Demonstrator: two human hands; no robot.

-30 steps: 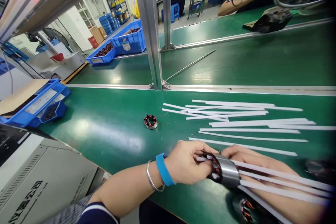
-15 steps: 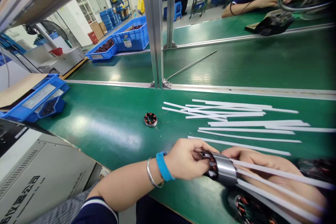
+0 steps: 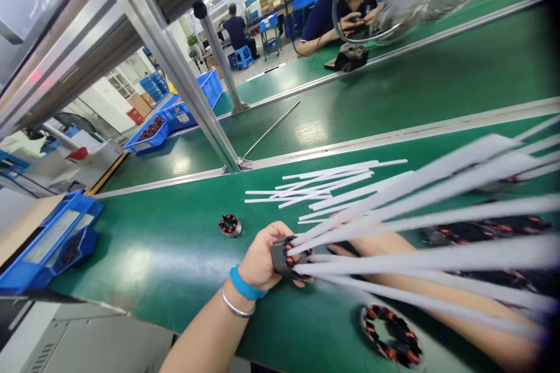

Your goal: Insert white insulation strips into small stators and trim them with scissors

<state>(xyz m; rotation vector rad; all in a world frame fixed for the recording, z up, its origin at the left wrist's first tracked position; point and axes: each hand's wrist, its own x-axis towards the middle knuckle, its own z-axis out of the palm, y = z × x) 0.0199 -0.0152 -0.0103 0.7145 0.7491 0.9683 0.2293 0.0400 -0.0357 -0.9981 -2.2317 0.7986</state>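
Observation:
My left hand [image 3: 261,260], with a blue band and a metal bangle at the wrist, grips a small metal stator with copper windings [image 3: 280,257] just above the green table. Several long white paper strips [image 3: 437,218] stick out of the stator and fan toward the camera on the right, blurred. My right hand [image 3: 365,242] lies close behind the stator under those strips and is mostly hidden, so its grip is unclear. My right forearm runs off to the lower right.
A small stator [image 3: 230,225] lies left of my hands, a larger one [image 3: 391,335] in front, more at right [image 3: 485,230]. Loose white strips [image 3: 332,183] lie behind. Blue bins [image 3: 48,242], a grey machine [image 3: 87,344], a slanted metal post [image 3: 192,99], a rod [image 3: 271,128]. A co-worker's arm [image 3: 326,41] rests opposite.
The stator has swung round in my left hand, so its strips now point up toward the camera instead of lying flat to the right. The view has tilted and shifted right.

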